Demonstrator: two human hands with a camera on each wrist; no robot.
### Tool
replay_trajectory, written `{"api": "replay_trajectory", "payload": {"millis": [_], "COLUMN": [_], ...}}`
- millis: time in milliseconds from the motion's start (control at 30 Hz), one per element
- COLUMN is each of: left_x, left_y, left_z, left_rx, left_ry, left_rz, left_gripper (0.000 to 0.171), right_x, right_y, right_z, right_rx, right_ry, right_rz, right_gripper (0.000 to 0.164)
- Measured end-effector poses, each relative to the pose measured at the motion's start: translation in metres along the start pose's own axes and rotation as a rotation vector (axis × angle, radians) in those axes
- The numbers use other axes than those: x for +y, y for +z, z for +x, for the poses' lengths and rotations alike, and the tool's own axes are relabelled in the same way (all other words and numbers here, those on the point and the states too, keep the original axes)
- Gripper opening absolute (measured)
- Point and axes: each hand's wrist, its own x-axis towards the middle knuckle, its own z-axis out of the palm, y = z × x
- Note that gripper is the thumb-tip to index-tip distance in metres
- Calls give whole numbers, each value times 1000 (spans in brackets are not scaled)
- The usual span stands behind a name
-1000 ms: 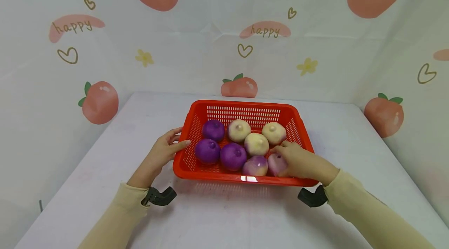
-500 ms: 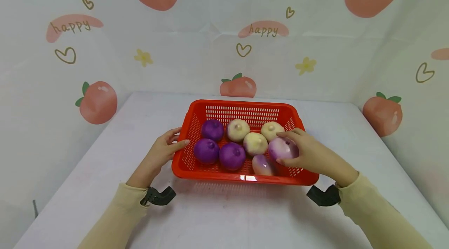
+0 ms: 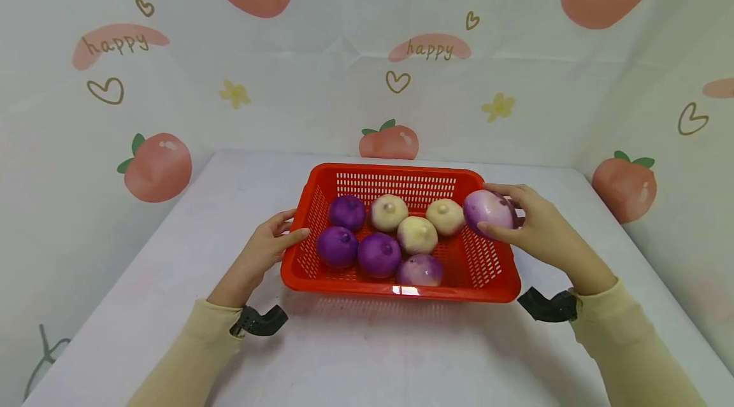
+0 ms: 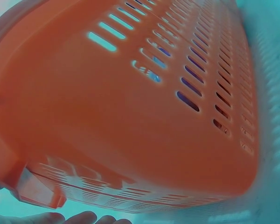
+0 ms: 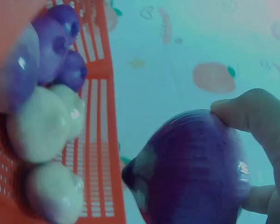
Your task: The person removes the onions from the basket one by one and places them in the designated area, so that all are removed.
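Observation:
My left hand (image 3: 262,249) grips the left rim of the red plastic basket (image 3: 401,293), thumb over the edge and fingers outside. In the left wrist view, the basket's slotted wall (image 4: 107,116) fills most of the picture, and fingertips (image 4: 81,218) show below it. My right hand (image 3: 541,228) holds a purple-and-white onion (image 3: 487,211) above the basket's right rim. Seen from the right wrist, that onion (image 5: 191,172) has a pointed tip and lies between thumb and fingers. Inside the basket are dark purple onions (image 3: 380,255), pale ones (image 3: 417,235) and a purple-white one (image 3: 421,271).
The basket stands on a white-covered table (image 3: 367,356). A white backdrop (image 3: 321,101) with printed fruit, hearts and flowers rises behind and at the sides. A thin grey cord (image 3: 44,356) shows at the lower left.
My right hand has lifted the purple-white onion from the basket's front right corner, up and right to the rim. The neighbouring onion tipped, then settled. My left hand stays on the rim.

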Motion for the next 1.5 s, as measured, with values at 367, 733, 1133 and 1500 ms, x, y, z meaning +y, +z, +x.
{"api": "replay_trajectory", "payload": {"millis": [367,733,1133,1500], "left_x": [-3,-4,-6,-6], "left_y": [1,1,1,1], "left_z": [0,1,1,1], "left_rx": [0,5,5,-3], "left_ry": [11,7,23,33], "left_rz": [-12,-11,-4,-11], "left_gripper": [64,62,59,54], "right_x": [42,73,109,128], "right_y": [-11,-11,5,14], "right_z": [10,14,20,19], "right_rx": [132,148,192,146], "right_ry": [114,280,345,322], "right_rz": [25,162,236,334], "right_gripper": [70,82,82,84]}}
